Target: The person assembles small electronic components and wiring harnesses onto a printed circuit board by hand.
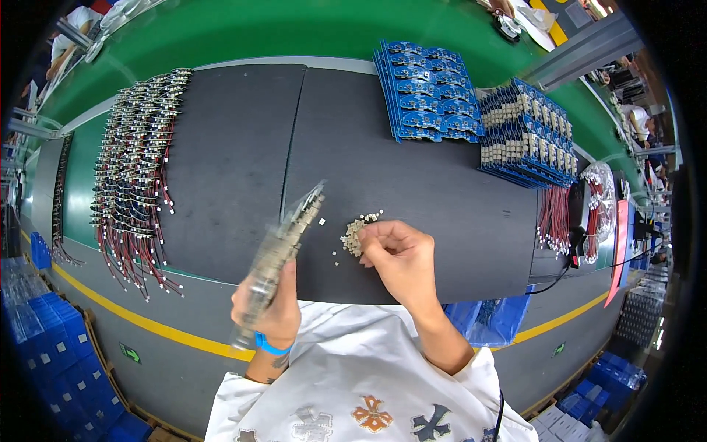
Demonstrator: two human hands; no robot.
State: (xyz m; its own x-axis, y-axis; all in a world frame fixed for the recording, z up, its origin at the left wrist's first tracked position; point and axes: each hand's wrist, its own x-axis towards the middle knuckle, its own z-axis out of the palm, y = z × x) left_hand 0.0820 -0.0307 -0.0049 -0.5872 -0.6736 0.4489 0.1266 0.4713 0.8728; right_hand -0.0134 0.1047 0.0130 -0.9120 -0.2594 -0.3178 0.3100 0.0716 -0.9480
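Note:
My left hand (278, 308) is closed around a circuit board panel (283, 247), held tilted and almost edge-on. Cream-coloured connectors line the panel's side; motion blurs its face. To the right, my right hand (405, 258) has its thumb and fingers pinched together at the edge of a heap of small cream connectors (352, 237). Whatever is between those fingertips is hidden. A few loose connectors lie scattered around the heap, one (322, 222) just beside the panel.
Blue circuit board panels (427, 92) stand stacked at the far right of the dark mat (228, 140), beside a stack fitted with connectors (526, 136). Red-wired bundles (554, 217) lie at the right edge. Wired boards (140, 155) fill the left side. A black cable (552, 283) crosses the front right.

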